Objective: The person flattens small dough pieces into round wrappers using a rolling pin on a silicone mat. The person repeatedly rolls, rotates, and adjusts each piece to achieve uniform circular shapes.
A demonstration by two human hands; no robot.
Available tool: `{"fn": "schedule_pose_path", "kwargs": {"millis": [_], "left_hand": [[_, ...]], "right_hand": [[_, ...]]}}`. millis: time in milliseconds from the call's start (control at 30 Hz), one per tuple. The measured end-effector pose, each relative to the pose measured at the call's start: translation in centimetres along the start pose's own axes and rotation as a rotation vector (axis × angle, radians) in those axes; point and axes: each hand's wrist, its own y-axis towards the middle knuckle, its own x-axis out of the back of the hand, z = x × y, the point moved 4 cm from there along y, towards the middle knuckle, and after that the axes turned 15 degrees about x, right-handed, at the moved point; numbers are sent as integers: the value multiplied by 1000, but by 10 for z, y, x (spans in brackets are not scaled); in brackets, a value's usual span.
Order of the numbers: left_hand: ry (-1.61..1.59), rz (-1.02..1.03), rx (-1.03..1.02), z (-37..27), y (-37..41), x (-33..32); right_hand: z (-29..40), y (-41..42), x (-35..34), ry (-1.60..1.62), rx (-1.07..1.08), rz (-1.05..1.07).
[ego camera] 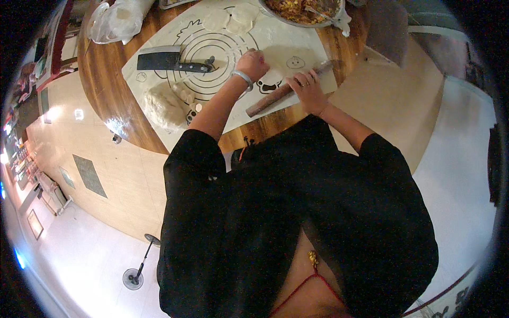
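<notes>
My right hand [309, 90] lies over a wooden rolling pin [265, 102], which slants across the near right part of a printed pastry mat [230, 113]. My left hand [253, 65], with a bangle [243, 77] on its wrist, is curled low over the mat. Whether it holds anything is hidden. A pale piece of dough [274, 74] shows between my two hands. Left of them lies a cleaver [159, 60] with a black handle. Nearer me sit a large lump of dough [161, 106] and several small dough pieces [185, 93].
Flat round dough wrappers [242, 15] lie at the mat's far side. Behind on the right stands a metal bowl [318, 24] of chopped filling. A plastic bag [119, 22] rests at the far left of the round wooden table [103, 87].
</notes>
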Motion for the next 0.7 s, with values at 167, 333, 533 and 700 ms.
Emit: {"fn": "schedule_pose_path", "kwargs": {"millis": [167, 333, 533, 700], "left_hand": [[-219, 8, 121, -21, -4, -5], [-317, 13, 293, 21, -4, 2], [-121, 136, 228, 37, -10, 12], [8, 82, 23, 34, -1, 11]], "right_hand": [[-7, -10, -4, 146, 59, -47], [-7, -14, 3, 158, -6, -23], [-30, 42, 12, 58, 91, -37], [-43, 98, 4, 106, -27, -81]]}}
